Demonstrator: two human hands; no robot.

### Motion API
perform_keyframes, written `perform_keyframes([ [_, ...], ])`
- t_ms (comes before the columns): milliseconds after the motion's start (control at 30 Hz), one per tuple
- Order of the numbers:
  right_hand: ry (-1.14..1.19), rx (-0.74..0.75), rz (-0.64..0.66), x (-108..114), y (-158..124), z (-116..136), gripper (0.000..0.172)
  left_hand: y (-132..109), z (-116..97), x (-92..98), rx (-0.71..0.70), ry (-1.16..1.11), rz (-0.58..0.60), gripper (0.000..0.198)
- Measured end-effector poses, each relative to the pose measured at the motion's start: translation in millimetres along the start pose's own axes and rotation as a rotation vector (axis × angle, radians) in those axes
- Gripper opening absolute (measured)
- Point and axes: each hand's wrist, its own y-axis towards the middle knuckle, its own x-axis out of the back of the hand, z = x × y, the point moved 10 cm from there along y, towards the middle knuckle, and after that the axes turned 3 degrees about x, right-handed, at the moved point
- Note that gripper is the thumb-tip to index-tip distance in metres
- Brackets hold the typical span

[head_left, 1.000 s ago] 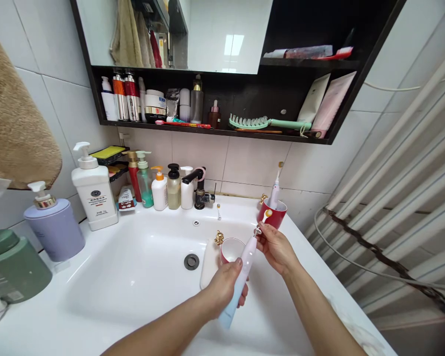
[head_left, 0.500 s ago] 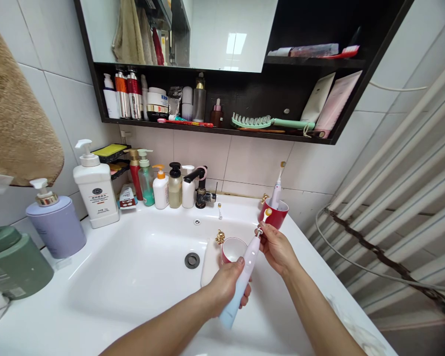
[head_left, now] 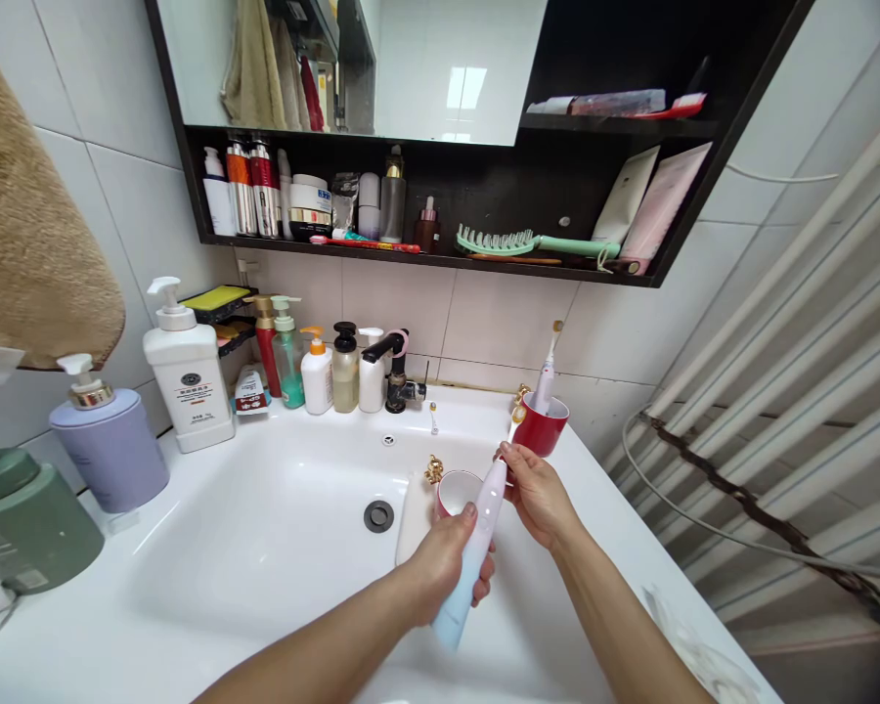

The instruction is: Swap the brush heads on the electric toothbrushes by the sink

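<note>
My left hand (head_left: 440,559) is wrapped round the pink-to-blue handle (head_left: 472,557) of an electric toothbrush, tilted over the sink. At the handle's top, my right hand (head_left: 541,491) pinches the base of a brush head (head_left: 517,420) with yellowish bristles. The head lines up with the handle's tip; fingers hide the joint. Just behind stands a red cup (head_left: 548,435) holding another electric toothbrush (head_left: 546,376). A second cup (head_left: 456,489), white inside with a gold handle, lies near my left hand. One small spare brush head (head_left: 433,418) rests on the sink's back ledge.
The white sink (head_left: 264,528) has a drain (head_left: 378,515) and a black faucet (head_left: 396,372). Several pump bottles line its left and back edges, including a white one (head_left: 191,381). Overhead hangs a dark cabinet (head_left: 484,186). Pale ribbed panels (head_left: 792,440) stand at the right.
My right hand has moved slightly left and down, bringing the brush head from an offset position into line with the handle's tip. My left hand's grip is nearly unchanged.
</note>
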Motion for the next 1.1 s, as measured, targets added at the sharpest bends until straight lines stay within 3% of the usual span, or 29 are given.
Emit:
perform_keyframes([
  [200,-0.073,0.007,0.009,-2.4,-2.4,2.3,0.027,-0.9,-5.4,-2.8,-0.038,0.013,0.027,0.05],
  [467,-0.173,0.014,-0.071,0.6,-2.5,0.0,0.028,-0.6,-14.3,9.8,-0.169,0.156,-0.11,0.047],
  [633,-0.138,0.008,-0.114,2.8,-3.6,-0.5,0.027,1.8,-13.0,5.3,-0.166,0.116,-0.034,0.05],
  [767,-0.142,0.074,-0.162,4.7,-6.5,5.9,0.027,1.8,-19.8,13.3,-0.217,0.176,-0.105,0.045],
  [833,-0.118,0.097,-0.119,-2.1,-8.5,6.9,0.028,1.0,-27.5,15.3,-0.27,0.202,-0.12,0.042],
  [1000,-0.1,0.053,0.158,-32.1,-12.5,0.9,0.03,0.6,-44.9,22.2,-0.355,0.209,-0.146,0.041],
  [1100,-0.113,0.198,0.039,-13.9,-7.2,22.7,0.031,-5.2,-58.8,38.7,-0.462,0.336,-0.303,0.037],
])
